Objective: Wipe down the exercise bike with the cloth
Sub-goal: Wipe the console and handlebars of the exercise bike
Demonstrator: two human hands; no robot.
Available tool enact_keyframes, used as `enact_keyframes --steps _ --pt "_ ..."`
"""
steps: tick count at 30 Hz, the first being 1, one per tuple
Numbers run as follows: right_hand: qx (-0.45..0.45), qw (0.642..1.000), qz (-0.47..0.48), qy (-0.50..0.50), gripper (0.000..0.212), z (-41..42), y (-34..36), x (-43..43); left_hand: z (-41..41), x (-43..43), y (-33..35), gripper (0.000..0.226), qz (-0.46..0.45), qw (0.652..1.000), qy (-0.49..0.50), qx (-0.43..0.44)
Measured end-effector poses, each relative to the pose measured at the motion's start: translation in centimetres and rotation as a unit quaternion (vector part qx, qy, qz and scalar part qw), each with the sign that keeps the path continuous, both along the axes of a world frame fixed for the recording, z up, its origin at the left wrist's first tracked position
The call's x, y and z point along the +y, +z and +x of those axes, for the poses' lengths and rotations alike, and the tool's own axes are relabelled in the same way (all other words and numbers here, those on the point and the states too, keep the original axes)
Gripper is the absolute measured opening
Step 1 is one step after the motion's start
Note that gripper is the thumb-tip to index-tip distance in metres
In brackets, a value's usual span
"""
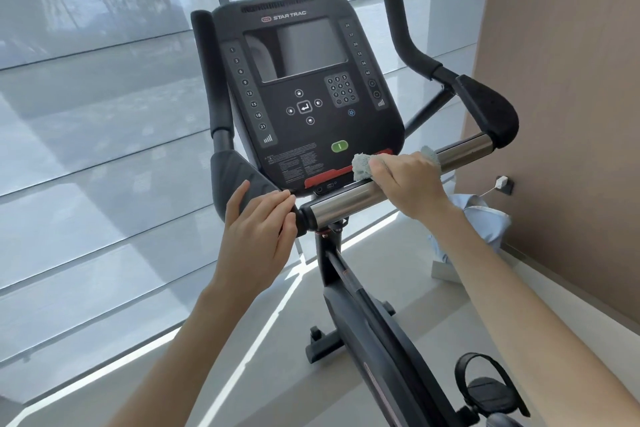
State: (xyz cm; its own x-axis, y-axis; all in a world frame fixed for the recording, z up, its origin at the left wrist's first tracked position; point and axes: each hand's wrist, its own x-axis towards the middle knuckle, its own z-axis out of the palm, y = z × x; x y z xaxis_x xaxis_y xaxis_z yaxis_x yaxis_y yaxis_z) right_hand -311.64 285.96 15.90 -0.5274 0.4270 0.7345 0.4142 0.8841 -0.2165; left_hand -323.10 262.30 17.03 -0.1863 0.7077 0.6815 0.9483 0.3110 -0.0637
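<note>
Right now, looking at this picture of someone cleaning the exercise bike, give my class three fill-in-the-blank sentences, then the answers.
1. The right hand presses the cloth onto the shiny ____ bar.
2. The left hand rests on a ____ padded grip.
3. The console has an oval ____ button.

Answers: metal; black; green

We take the console [304, 94] as landmark. Just below it we find the handlebar bar [343, 199], running left to right. On the bar, right of centre, the right hand [407, 180] over the cloth [363, 165]. Left hand [258, 232] at the bar's left end. Pedal [491, 388] far below, to the right.
</note>
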Motion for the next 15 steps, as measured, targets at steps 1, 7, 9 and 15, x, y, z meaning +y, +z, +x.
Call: enact_keyframes --steps 1,7,9,15 --pt "-0.007 1.000 -0.005 0.006 0.044 0.1 0.1 0.4 0.0 0.0 0.0 0.039 0.001 1.000 0.000 -0.003" --pt "0.049 0.999 0.022 0.004 0.043 -0.6 -0.7 -0.5 0.2 0.2 0.0 0.041 0.008 1.000 0.001 -0.010" --pt "0.065 0.997 0.021 0.023 0.044 -0.1 -0.9 0.2 0.3 0.2 0.0 0.041 0.009 1.000 0.002 -0.013" --pt "0.241 0.960 -0.141 -0.022 0.041 -2.5 -3.2 -4.4 0.5 0.2 -0.5 0.041 0.012 1.000 0.003 -0.017"
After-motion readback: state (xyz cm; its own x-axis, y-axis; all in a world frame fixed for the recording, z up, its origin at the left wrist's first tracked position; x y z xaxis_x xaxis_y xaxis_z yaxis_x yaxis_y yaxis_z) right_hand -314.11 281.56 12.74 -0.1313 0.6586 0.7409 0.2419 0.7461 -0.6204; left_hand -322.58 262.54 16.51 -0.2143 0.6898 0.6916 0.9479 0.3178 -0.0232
